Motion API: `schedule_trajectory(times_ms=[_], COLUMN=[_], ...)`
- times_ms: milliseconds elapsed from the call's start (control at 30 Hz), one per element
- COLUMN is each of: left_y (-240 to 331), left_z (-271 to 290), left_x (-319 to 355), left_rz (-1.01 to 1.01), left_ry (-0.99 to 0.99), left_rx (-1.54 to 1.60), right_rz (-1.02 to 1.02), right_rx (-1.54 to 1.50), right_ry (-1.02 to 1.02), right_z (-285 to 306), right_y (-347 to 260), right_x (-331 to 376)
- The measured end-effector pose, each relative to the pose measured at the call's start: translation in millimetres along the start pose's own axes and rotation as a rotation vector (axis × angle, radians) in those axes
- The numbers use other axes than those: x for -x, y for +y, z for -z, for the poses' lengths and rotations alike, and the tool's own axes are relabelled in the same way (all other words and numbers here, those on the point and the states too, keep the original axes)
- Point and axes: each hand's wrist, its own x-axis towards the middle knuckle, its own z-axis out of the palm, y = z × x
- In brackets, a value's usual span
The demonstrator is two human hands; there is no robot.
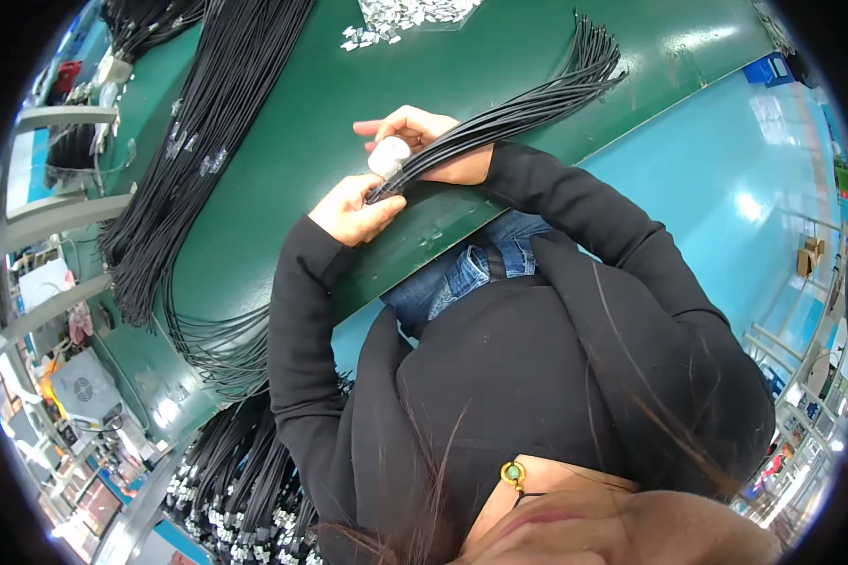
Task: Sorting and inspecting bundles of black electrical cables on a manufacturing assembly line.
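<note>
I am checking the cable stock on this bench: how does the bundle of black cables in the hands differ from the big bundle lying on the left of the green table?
The held bundle is thin and straight, gripped by the left hand and right hand; the big bundle is much thicker and untouched. The held bundle fans out at its far end; the big bundle bends toward the table edge. Both are thin black cables on the green table.

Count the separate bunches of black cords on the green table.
3: one long bunch at left, one held in both hands, one at the far left corner. Others may be hidden.
</note>
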Motion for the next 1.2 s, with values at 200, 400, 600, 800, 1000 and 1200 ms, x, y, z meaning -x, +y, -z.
schedule_trajectory(times_ms=[200,400,600,800,1000,1200], left_y=[0,-1,-9,-21,-7,-7], left_z=[0,2,13,-4,-7,-4], left_x=[1,1,-6,-17,-9,-5], left_rz=[0.027,-0.078,-0.138,-0.346,-0.266,-0.251], left_ry=[-0.043,0.171,0.334,0.629,0.507,0.362], left_rx=[0.073,0.013,-0.188,-0.83,-0.631,-0.482], right_rz=[-0.099,-0.378,-0.707,-0.815,-0.751,-0.215], right_rx=[0.275,0.684,0.159,-0.111,-0.111,-0.261], right_ry=[-0.015,0.035,0.274,0.301,0.452,0.356], right_z=[1,-7,-41,-55,-40,-19], right_y=[-15,-22,-29,-51,-23,-5], right_x=[-1,2,17,10,39,17])
